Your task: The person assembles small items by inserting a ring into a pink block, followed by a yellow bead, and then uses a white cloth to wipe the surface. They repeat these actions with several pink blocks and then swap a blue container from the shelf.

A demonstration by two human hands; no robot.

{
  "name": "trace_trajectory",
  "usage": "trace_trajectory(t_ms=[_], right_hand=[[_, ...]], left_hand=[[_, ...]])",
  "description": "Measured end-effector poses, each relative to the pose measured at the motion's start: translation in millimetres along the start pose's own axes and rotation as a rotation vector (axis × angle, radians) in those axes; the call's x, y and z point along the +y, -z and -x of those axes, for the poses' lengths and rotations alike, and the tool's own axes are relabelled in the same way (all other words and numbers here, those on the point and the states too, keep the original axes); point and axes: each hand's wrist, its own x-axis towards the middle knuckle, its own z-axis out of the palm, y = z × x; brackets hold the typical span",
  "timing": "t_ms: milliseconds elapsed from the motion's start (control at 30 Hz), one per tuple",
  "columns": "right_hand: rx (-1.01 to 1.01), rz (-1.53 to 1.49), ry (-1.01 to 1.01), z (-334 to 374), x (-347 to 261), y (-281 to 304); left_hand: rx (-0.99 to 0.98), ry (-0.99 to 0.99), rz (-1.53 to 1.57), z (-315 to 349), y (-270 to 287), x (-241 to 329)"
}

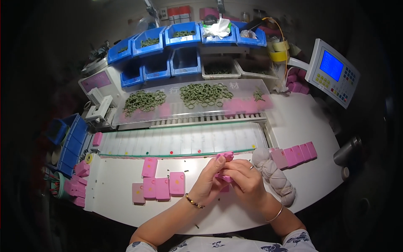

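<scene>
A pink rubber mould (226, 156) is gripped between both hands above the front middle of the white table. My left hand (208, 179) has its thumb pressed on the mould's upper part. The fingers of my right hand (245, 178) curl around its right side, hiding much of it. Whether the mould's halves are parted cannot be made out. Under the hands, another pink piece (224, 189) shows in part. To the left lie several flat pink moulds (163, 188), some with small coloured marks. A twisted pale cloth (273, 178) rests just right of my right hand.
Beyond the hands runs a long white panel (184, 138) with a green edge. A clear tray (172, 111) behind it bears piles of small green rings (205, 93). Blue bins (182, 33) line the back. More pink moulds (300, 154) and a control panel (331, 72) are right.
</scene>
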Motion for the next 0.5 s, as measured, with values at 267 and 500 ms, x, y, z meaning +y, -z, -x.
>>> trace_trajectory(t_ms=[267, 500], right_hand=[[-0.135, 0.191, 0.359, 17, -20, -9], [-0.136, 0.467, 0.041, 35, 4, 47]], left_hand=[[-0.12, 0.209, 0.325, -12, 29, 8], [0.071, 0.069, 0.245, -16, 38, 8]])
